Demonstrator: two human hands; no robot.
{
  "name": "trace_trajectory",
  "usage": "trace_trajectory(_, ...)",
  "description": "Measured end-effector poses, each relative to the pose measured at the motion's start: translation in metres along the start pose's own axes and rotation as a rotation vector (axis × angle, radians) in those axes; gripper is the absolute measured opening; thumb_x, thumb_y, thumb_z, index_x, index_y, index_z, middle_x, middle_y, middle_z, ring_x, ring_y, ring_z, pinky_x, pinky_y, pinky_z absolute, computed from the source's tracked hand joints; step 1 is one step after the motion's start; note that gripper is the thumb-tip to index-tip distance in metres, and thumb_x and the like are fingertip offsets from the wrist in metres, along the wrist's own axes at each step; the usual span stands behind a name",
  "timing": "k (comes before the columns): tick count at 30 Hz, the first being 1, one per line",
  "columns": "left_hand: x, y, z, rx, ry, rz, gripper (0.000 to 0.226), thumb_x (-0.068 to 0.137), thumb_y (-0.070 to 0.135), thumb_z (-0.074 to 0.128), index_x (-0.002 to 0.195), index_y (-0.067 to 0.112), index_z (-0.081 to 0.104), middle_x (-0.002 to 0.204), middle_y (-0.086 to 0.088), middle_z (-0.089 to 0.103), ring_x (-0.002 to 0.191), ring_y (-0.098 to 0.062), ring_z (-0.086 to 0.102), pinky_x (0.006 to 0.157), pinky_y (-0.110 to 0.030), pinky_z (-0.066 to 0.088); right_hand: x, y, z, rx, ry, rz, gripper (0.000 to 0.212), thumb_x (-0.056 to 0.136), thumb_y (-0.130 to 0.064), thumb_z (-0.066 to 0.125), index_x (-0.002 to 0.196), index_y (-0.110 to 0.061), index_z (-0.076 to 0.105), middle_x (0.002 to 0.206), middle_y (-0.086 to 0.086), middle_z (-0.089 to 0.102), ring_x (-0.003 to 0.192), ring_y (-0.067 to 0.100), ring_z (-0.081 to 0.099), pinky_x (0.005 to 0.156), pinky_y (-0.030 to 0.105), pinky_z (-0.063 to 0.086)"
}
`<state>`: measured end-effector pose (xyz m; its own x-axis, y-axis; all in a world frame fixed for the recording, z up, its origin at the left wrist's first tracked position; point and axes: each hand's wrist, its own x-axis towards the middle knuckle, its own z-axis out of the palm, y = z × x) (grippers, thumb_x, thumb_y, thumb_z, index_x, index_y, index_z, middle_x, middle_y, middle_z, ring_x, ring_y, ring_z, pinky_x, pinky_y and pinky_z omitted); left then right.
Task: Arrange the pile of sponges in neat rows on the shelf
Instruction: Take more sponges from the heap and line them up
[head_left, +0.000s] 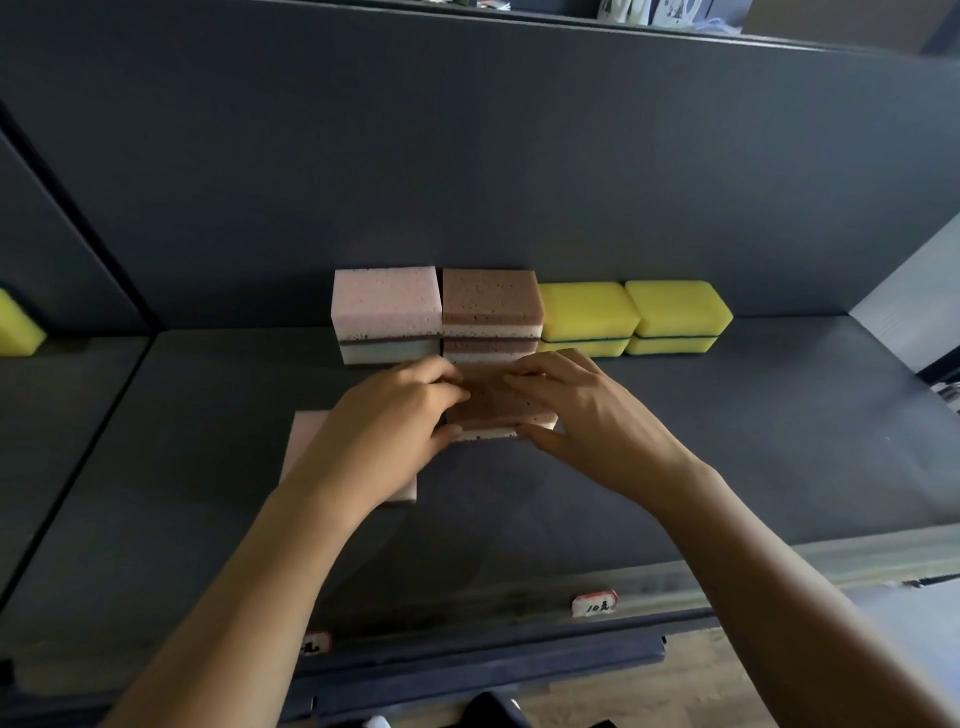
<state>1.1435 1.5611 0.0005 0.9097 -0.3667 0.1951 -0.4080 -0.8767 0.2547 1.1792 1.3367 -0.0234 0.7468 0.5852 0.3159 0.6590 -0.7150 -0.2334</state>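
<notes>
The dark shelf (753, 441) spreads beneath the left hand (395, 415) and right hand (587, 410). Just beyond them stands a row of stacked sponges (491, 301). Both hands grip a brown sponge (493, 408) between them, fingers curled on its ends. A pink sponge (306, 436) lies under the left wrist.

Shop: dark display shelf (727, 415) w/ price tags (594, 604) on front edge.

The shelf (727, 441) is dark grey. On it, the pink stack (385, 299) is pale and pitted, the brown stack (488, 296) has white bands, and the two yellow stacks (587, 312) (675, 306) show thin green layers. The front brown sponge (493, 405) is dark-speckled, white beneath.
</notes>
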Motion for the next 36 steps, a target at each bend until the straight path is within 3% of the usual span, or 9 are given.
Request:
trace_trajectory(13,0.02,-0.009,0.005,-0.031,-0.008,-0.074,0.033,0.089,0.017,0.067,0.121,0.017,0.068,0.132,0.006,0.056,0.113,-0.018,0.059,0.093,-0.039,0.05,0.015,0.004,0.009,-0.03,0.045,0.009,0.048,0.079,-0.017,0.079,0.124,-0.012,0.065,0.124,0.001,0.06,0.109,0.027,0.055,0.075,0.046,0.058)
trace_trajectory(19,0.028,-0.011,0.006,-0.047,-0.01,-0.076,0.032,0.09,0.016,0.065,0.123,0.017,0.067,0.133,0.005,0.056,0.116,-0.016,0.057,0.098,-0.033,0.047,0.02,0.009,0.01,-0.034,0.03,0.023,0.049,0.078,-0.017,0.079,0.125,-0.013,0.065,0.124,0.001,0.06,0.11,0.026,0.054,0.072,0.046,0.059)
trace_trajectory(31,0.029,-0.009,0.003,-0.037,-0.028,-0.068,0.037,0.09,0.021,0.066,0.127,0.02,0.064,0.136,0.008,0.053,0.118,-0.015,0.055,0.099,-0.034,0.047,0.022,0.009,0.009,-0.009,0.033,0.038,0.051,0.077,-0.019,0.079,0.126,-0.015,0.065,0.126,-0.001,0.059,0.114,0.023,0.054,0.075,0.045,0.058)
trace_trajectory(36,0.024,-0.011,-0.004,-0.117,-0.032,-0.068,0.043,0.088,0.025,0.068,0.13,0.022,0.061,0.136,0.013,0.053,0.119,-0.01,0.055,0.097,-0.034,0.048,0.026,0.006,-0.004,0.059,-0.021,0.045,0.054,0.079,-0.029,0.079,0.13,-0.023,0.062,0.126,-0.006,0.059,0.114,0.017,0.052,0.084,0.041,0.055)
